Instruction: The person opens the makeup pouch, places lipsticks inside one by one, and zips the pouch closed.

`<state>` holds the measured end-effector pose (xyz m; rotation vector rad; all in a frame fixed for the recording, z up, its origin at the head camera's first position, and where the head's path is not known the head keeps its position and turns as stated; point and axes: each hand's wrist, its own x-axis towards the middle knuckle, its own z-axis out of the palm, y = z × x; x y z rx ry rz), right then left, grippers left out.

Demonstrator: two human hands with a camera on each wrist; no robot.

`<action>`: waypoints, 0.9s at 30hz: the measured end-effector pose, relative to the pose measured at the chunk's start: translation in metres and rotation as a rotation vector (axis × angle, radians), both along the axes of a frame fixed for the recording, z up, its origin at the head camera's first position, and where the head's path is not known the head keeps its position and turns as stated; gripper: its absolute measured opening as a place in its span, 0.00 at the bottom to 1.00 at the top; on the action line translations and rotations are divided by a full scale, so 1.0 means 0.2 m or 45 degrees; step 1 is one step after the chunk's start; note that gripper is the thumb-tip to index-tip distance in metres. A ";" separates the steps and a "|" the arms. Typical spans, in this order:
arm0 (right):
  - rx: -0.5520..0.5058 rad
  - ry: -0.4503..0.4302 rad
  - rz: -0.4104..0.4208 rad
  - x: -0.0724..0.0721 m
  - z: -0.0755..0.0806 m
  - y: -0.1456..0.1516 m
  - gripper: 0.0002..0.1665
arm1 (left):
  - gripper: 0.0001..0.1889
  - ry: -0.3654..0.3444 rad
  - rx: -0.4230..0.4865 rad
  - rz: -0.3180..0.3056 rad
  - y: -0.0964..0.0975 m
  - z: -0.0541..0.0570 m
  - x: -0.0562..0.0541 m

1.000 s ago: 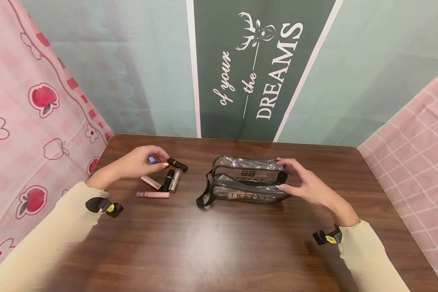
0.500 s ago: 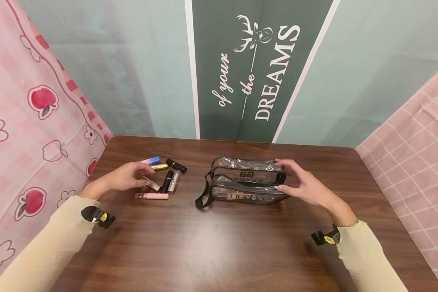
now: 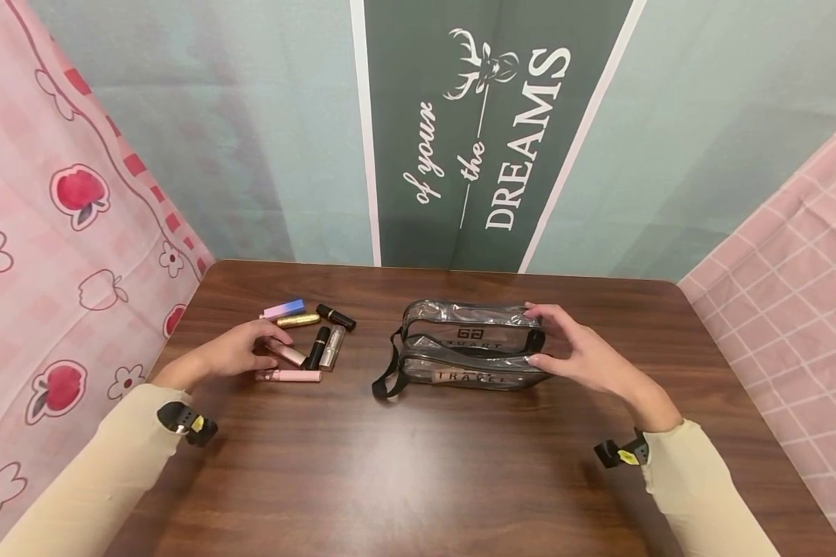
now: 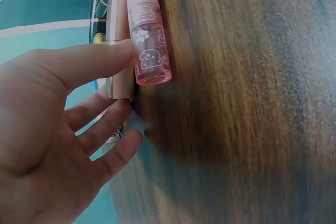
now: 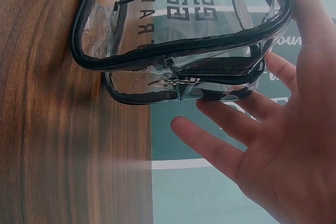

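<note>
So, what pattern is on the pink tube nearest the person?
The pink tube has white drawings, one like an animal's face; clearest in the left wrist view.

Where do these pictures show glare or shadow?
Head view: a pale glare patch on the table and glints on the clear bag; left wrist view: dark shadow below the pink tube; right wrist view: faint sheen near the table's edge.

Near the table's (image 3: 418,495) back left corner makeup tubes (image 3: 317,348) are grouped, one tube (image 3: 289,354) held at the group's left by the left hand (image 3: 235,350), while to their right, near the back edge, the pouch (image 3: 474,358) is placed, its strap (image 3: 380,391) at the left end and its right end held by the right hand (image 3: 585,352).
</note>
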<state>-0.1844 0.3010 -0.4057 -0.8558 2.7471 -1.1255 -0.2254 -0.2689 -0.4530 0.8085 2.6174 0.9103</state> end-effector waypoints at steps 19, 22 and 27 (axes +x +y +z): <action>-0.002 0.016 -0.002 -0.01 -0.02 0.01 0.36 | 0.11 0.085 -0.063 0.114 0.03 -0.03 -0.01; -0.024 0.010 0.011 0.00 -0.02 0.00 0.36 | 0.10 0.079 -0.074 0.127 0.03 -0.03 -0.01; -0.023 0.022 0.008 0.00 -0.02 0.00 0.37 | 0.08 0.113 -0.065 0.130 0.02 -0.04 -0.01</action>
